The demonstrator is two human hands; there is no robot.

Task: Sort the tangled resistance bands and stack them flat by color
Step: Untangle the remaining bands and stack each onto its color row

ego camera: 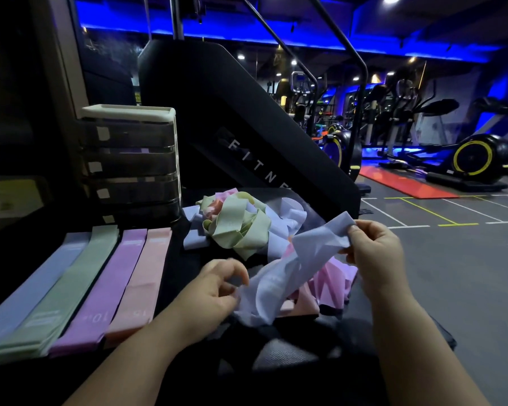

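- On a dark tabletop [182, 259] in a blue-lit gym, a person sorts resistance bands; the step in hand appears to be freeing and straightening one pale blue band [299, 259], held up just on the near side of the tangled heap [241, 224] and twisted along its middle.
- The right hand [376, 250] has a narrow grip on the band's far end, thumb and fingers pinching the fabric; the left hand [217, 285] curls its fingers about the near end, its grip tight on the edge as far as can be seen.
- At the near left, four flat stacks lie side by side: the blue stack [27, 288], green stack [68, 282], purple stack [109, 282] and pink stack [141, 276]; the sorting seems partly done, with green, blue and pink loops knotted in the heap and crumpled purple and pink bands [335, 276] lying beneath the held one.
- The next move likely calls for untwisting the band flat between both hands, then carrying it left over the other stacks to the blue stack, the leftmost; a snag on the bands below could drag them along.
- Beyond the stacks stands a drawer unit [129, 159]; a black machine [247, 118] rises at the far side.
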